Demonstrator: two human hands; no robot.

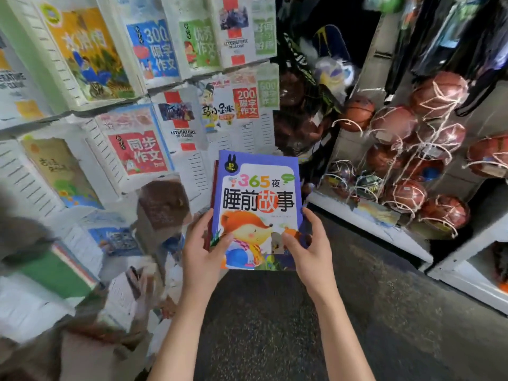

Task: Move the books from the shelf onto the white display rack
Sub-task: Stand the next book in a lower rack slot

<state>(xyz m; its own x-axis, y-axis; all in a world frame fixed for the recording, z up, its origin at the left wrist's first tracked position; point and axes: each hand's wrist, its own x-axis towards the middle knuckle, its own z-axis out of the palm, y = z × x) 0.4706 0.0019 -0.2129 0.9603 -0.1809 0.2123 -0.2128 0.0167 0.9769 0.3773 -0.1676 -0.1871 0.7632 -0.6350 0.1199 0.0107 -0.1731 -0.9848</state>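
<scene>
Both hands, left hand and right hand, grip a stack of books; book-filled white rack left, netted basketballs right.

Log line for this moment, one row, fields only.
phase: carrying | held: purple storybook stack | left hand: grips left edge | right hand: grips right edge | white display rack: ahead-left, holds books

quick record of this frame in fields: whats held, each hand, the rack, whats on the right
held: purple picture book, cover with a fox, facing the camera, more books stacked behind it
left hand: grips the stack's left edge, thumb on the cover
right hand: grips the right edge, thumb on the cover
rack: white display rack at left, several books already standing in its pockets
right side: basketballs in nets on a white shelf
floor: dark, speckled
</scene>
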